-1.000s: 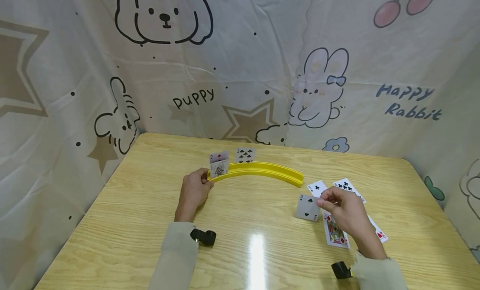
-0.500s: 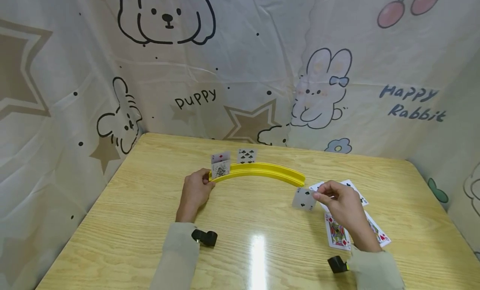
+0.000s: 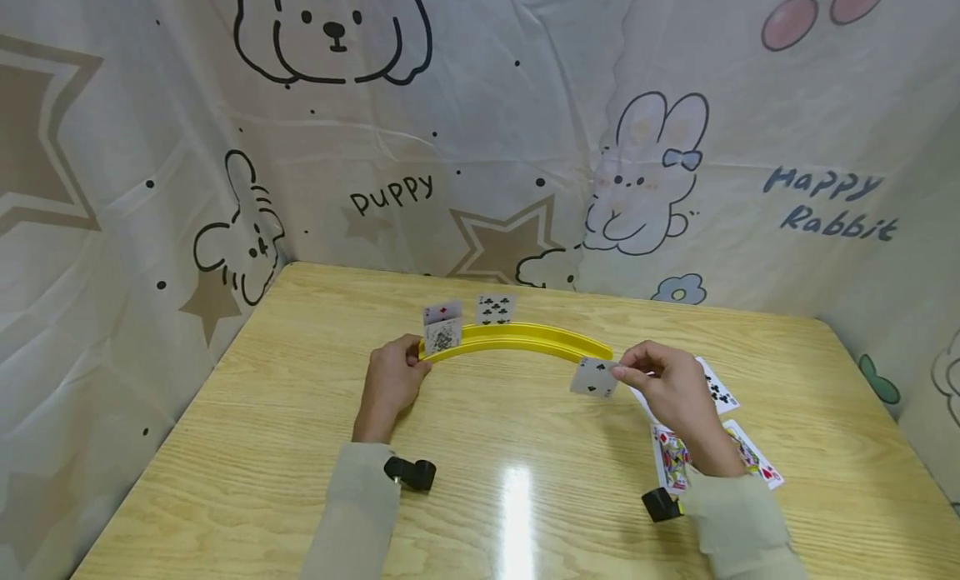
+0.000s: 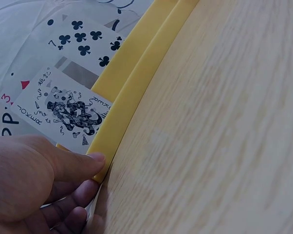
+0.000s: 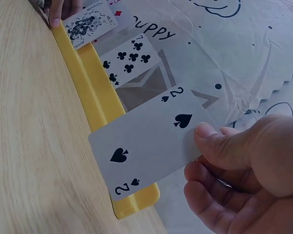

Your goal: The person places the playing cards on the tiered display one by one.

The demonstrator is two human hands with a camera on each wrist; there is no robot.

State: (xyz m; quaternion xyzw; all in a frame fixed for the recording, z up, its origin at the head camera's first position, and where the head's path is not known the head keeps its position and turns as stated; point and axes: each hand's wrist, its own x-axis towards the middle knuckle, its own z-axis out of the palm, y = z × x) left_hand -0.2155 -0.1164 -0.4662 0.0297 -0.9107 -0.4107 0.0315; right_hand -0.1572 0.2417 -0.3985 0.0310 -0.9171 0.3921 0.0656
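Note:
A curved yellow card holder stands on the table. My left hand pinches its left end between thumb and fingers. In its slots near that end stand a joker in front and a 3 of diamonds behind. A 7 of clubs stands in the back slot, further right. Between thumb and fingers of my right hand is a 2 of spades, face toward me. It overlaps the holder's right end in the head and right wrist views.
Right of the holder, several playing cards lie face up, partly under my right hand, among them a clubs card and a red face card. A printed cloth hangs behind and beside the wooden table.
My right hand has carried the 2 of spades up and to the left, from over the loose cards to the holder's right end. My left hand keeps its grip on the holder.

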